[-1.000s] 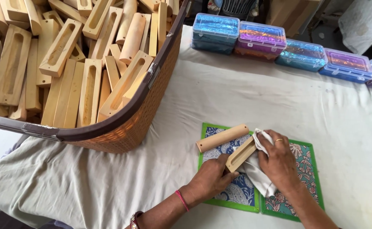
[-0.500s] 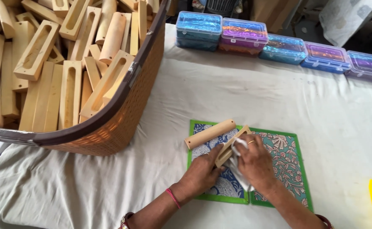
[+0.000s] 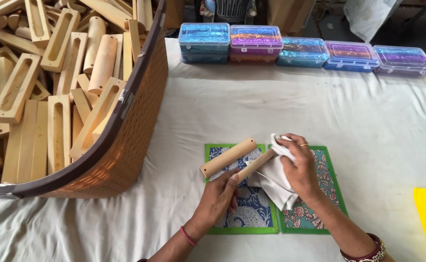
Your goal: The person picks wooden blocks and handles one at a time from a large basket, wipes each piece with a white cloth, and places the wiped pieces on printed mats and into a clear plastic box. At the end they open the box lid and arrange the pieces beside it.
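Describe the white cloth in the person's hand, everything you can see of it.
The white cloth is plain, soft and crumpled, bunched in the right hand. Its upper part wraps over the far end of a pale wooden piece, whose near end the left hand holds. Its loose lower folds hang down over two patterned, green-edged mats.

My view bright, soft daylight all over. Shadows faint, only small dark patch under basket (image 3: 125, 160). White cloth (image 3: 251, 111) on table a bit washed out. Shiny glare on plastic boxes (image 3: 256, 41) at top. Middle sharp. Edges bend a little, far corners darker.
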